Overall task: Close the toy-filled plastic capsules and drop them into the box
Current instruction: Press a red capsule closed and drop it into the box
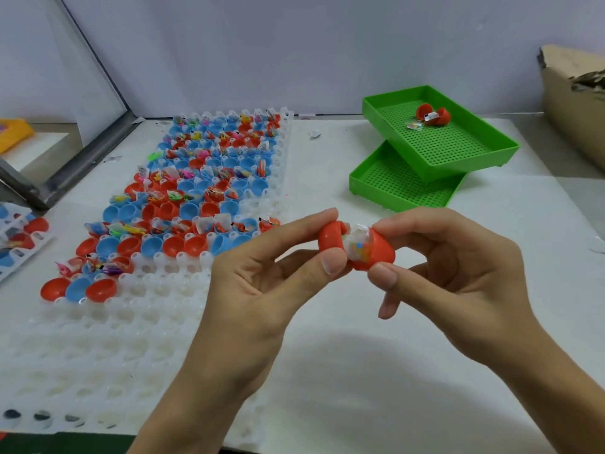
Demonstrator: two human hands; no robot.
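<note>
A red capsule (376, 250) hangs over the white table between both hands, its two halves still apart with a clear toy packet (357, 242) showing in the gap. My left hand (258, 290) pinches the left half (330, 237) between thumb and forefinger. My right hand (458, 276) pinches the right half the same way. Several open red and blue capsule halves (203, 185) with toy packets fill a white dimpled tray (131, 322) at the left. The brown cardboard box (576, 103) stands at the far right edge.
Two green perforated trays (458, 165) are stacked askew at the back right; the upper one holds an open red capsule (432, 114) and a packet. Another capsule tray (16, 240) pokes in at the left edge. A metal frame (82, 158) slants along the back left.
</note>
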